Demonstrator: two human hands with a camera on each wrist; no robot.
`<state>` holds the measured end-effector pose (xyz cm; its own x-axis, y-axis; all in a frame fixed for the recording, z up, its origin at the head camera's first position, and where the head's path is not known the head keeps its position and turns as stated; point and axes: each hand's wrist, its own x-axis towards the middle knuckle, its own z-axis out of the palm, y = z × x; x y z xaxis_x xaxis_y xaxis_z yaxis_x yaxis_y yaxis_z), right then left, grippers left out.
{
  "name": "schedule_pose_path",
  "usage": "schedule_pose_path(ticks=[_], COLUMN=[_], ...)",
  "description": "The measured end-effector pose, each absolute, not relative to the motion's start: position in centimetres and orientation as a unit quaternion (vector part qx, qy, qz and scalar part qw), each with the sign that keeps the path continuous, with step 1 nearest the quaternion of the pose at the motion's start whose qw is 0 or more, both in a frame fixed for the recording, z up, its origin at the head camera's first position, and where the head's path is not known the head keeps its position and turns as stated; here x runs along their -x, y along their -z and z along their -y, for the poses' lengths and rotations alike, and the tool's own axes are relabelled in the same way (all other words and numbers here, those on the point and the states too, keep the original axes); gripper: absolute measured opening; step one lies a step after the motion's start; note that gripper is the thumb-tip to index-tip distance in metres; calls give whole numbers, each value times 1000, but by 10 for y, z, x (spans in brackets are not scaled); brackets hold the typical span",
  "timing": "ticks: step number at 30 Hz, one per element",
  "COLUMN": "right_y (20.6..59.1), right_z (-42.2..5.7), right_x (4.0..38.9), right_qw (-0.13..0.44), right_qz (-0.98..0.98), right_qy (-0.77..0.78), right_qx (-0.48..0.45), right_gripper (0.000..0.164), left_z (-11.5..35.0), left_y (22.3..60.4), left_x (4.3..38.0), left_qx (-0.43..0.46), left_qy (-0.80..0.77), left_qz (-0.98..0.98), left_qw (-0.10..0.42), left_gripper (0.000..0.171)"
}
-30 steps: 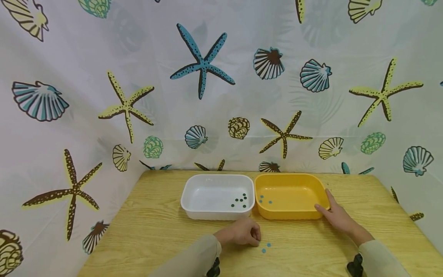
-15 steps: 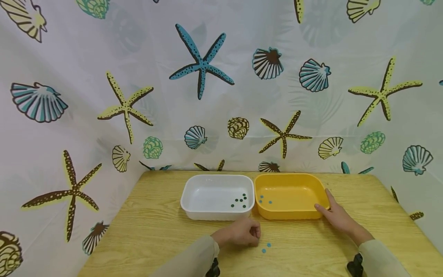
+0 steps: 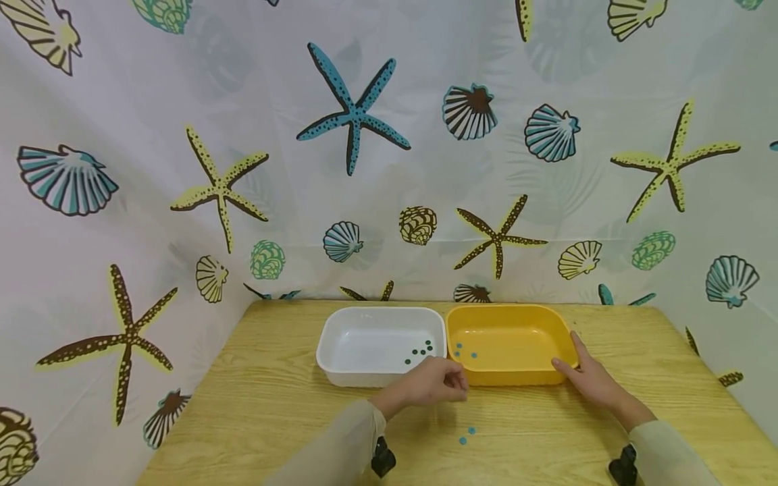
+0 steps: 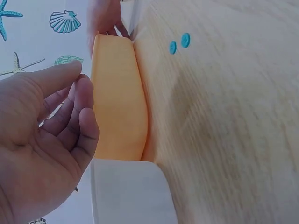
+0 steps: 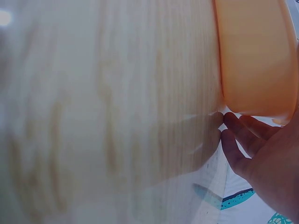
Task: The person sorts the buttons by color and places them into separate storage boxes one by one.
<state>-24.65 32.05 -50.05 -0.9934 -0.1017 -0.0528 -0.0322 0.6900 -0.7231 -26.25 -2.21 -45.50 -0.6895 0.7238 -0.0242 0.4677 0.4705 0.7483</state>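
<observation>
My left hand (image 3: 428, 383) is raised in front of the two tubs, thumb and forefinger in a pinch. The fingertips hide almost all of the small button between them; in the left wrist view the hand (image 4: 51, 126) shows its other fingers curled. My right hand (image 3: 598, 383) grips the right end of the yellow tub (image 3: 516, 379), thumb at the front rim, fingers round the outer side. Two blue buttons (image 3: 463, 441) lie on the table below the left hand. A couple of blue buttons (image 3: 474, 355) rest inside the yellow tub, at its left.
A white tub (image 3: 365, 379) stands against the yellow one's left side, with several dark green buttons (image 3: 415, 352) at its right end. Both are on a wood-grain table (image 3: 267, 391). A curtain (image 3: 389, 189) printed with shells and starfish hangs behind and at both sides.
My left hand has lifted from the table beside the blue buttons and moved forward, up to the front of the tubs. The right hand has stayed on the yellow tub.
</observation>
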Motion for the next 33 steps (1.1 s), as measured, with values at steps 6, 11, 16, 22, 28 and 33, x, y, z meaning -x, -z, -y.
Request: schedule_pose_path(ticks=[6,11,16,22,28,33], right_y=[500,501,500,499,498,499], right_z=[-321,-321,-320,-320,-319,-319], right_x=[247,247,246,245,244,245], right_qw=[42,41,39,39,40,41], right_qz=[-918,-919,-917,-916,-917,-917], right_qy=[392,389,394,396,396,394], right_qx=[37,37,40,42,39,37], right_gripper=[88,88,89,89,88,88], left_z=[20,16,12,10,10,9], left_y=[445,435,429,419,408,406], left_x=[266,270,279,294,308,316], left_qx=[-351,-347,-336,-334,-314,-285], left_qy=[-385,-402,-402,-393,-395,-407], left_qz=[-838,-834,-841,-849,-857,-861], left_qw=[162,149,135,117,107,108], left_gripper=[3,3,7,6,10,11])
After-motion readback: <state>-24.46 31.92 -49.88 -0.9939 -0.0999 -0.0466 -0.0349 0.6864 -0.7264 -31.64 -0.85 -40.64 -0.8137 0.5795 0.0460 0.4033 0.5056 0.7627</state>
